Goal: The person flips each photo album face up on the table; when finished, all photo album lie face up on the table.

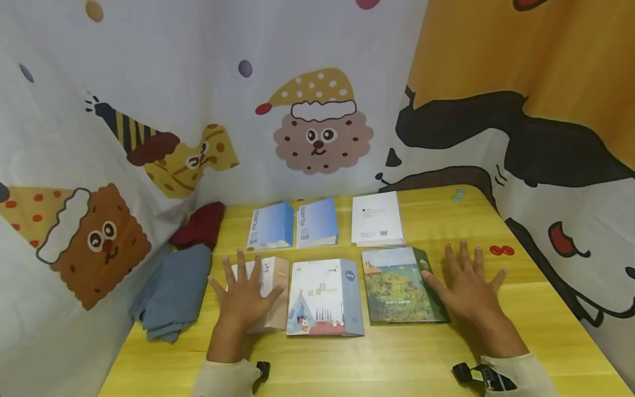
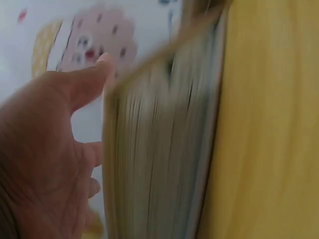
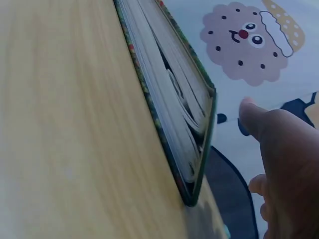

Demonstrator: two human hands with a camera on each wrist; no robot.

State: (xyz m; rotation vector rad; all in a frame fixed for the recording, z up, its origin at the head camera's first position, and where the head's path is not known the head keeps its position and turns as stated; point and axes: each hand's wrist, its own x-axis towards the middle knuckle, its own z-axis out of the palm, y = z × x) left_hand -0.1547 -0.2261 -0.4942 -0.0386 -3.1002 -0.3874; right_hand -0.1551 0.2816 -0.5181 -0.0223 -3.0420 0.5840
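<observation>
Six photo albums lie in two rows on a yellow wooden table [image 1: 397,358]. In the front row are a beige album [image 1: 275,286], an album with a tent picture [image 1: 322,298] and a green landscape album [image 1: 399,284]. My left hand [image 1: 245,289] is spread flat over the beige album, fingers straight. My right hand [image 1: 466,286] is spread over the table just right of the green album, its thumb at the album's edge. The left wrist view shows my palm [image 2: 45,149] beside blurred page edges [image 2: 159,149]. The right wrist view shows the green album's pages [image 3: 174,109] and my hand [image 3: 289,159].
The back row holds two blue albums [image 1: 270,226] [image 1: 317,222] and a white one [image 1: 377,219]. A blue-grey cloth [image 1: 171,292] and a dark red cloth [image 1: 198,223] lie at the table's left edge. Two red dots [image 1: 502,251] sit on the right. Printed curtains enclose the table.
</observation>
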